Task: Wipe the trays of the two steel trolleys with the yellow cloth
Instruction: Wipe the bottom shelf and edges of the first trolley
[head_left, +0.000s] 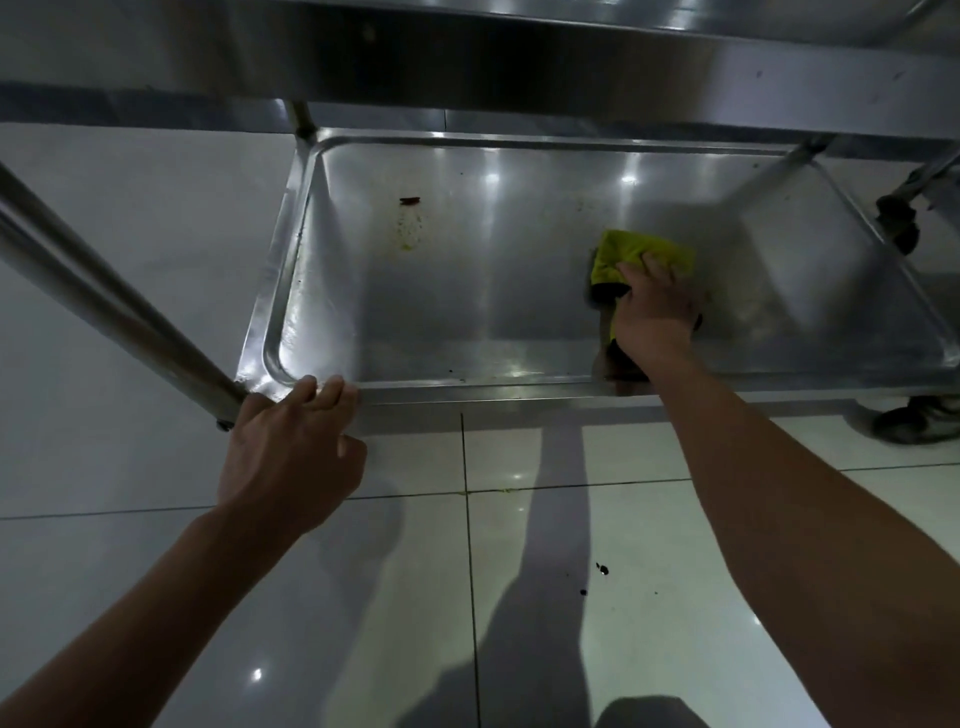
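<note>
1. I see the bottom tray of a steel trolley from above, low over the tiled floor. I use this tray as the landmark.
2. Right hand is inside the tray, right of its centre, pressing down on the yellow cloth. Fingers lie spread flat on the cloth, thumb at the cloth's left edge; not curled round it as far as I can tell. Hand is motion-blurred.
3. Yellow cloth is bunched, flat on the tray floor, most of it sticking out past the fingertips on the far side.
4. Left hand is at the tray's near-left corner. Fingers rest loosely over the rim, slightly apart; thumb is free below the rim. Not gripping anything.
5. Trolley post meets that same corner, just left of the left hand.
6. A dark brown bit with a yellowish smear below it sits in the tray's far-left area, well apart from the cloth.
7. Upper shelf overhangs the tray's far side.
8. Caster wheel shows off the tray's right edge.
</note>
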